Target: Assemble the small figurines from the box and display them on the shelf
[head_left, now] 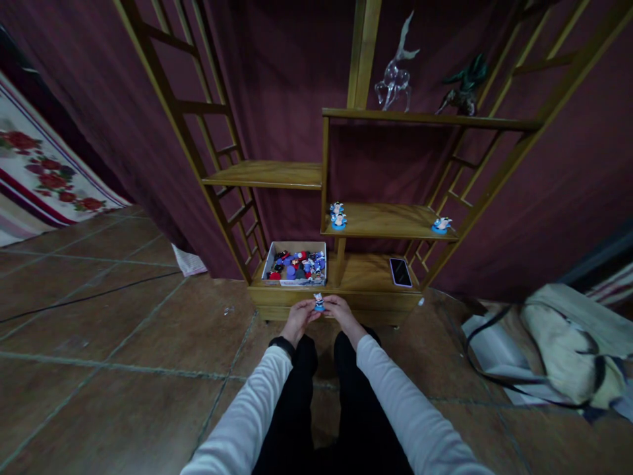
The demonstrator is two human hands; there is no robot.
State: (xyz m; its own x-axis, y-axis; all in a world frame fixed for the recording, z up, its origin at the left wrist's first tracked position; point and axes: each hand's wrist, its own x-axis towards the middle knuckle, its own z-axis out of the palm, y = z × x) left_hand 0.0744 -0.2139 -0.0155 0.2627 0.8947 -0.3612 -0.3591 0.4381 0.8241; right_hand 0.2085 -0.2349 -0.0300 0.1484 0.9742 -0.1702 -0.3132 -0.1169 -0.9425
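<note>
Between my two hands I hold a small blue-and-white figurine (319, 302), upright, in front of the shelf's low drawer base. My left hand (299, 318) grips it from the left side, and my right hand (341, 311) grips it from the right. Just beyond my left hand, a cardboard box (270, 258) full of red, blue and dark figurines sits on the bottom shelf. On the middle shelf, two similar blue-based figurines (338, 218) stand at the left end. Another figurine (442, 225) is at that shelf's right end.
A phone (400, 272) lies on the bottom shelf at right. Up on the high shelf (425, 117) stand a clear glass deer (395, 76) and a dark statuette (465, 89). A pale bag (564, 336) with straps rests on the tiled floor. A thin cable (99, 293) crosses the floor at left.
</note>
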